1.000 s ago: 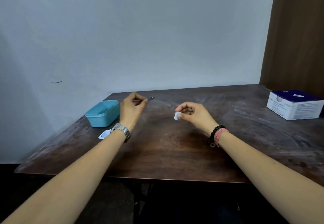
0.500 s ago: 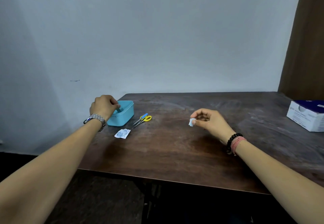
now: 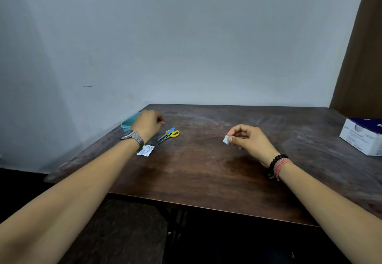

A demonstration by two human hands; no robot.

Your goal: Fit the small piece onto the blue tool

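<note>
My left hand [image 3: 147,124] hovers with its fingers curled in front of a teal plastic box [image 3: 129,122] at the table's far left, hiding most of it. Nothing shows in its fingers. My wrist carries a metal watch. Just right of this hand lie small scissors [image 3: 169,134] with one yellow and one blue handle. A torn white printed wrapper [image 3: 146,150] lies beside my left wrist. My right hand [image 3: 248,139] is raised a little above the middle of the table and pinches a small white square piece [image 3: 226,139] between thumb and forefinger.
The dark wooden table [image 3: 196,170] stands against a pale wall. A white and blue carton [image 3: 363,137] sits at the right edge. A brown panel rises behind it. The floor below the near edge is dark.
My left hand no longer holds the scissors, which now lie on the table. It went to the teal box and has drawn back toward the right. My right hand keeps pinching the white piece.
</note>
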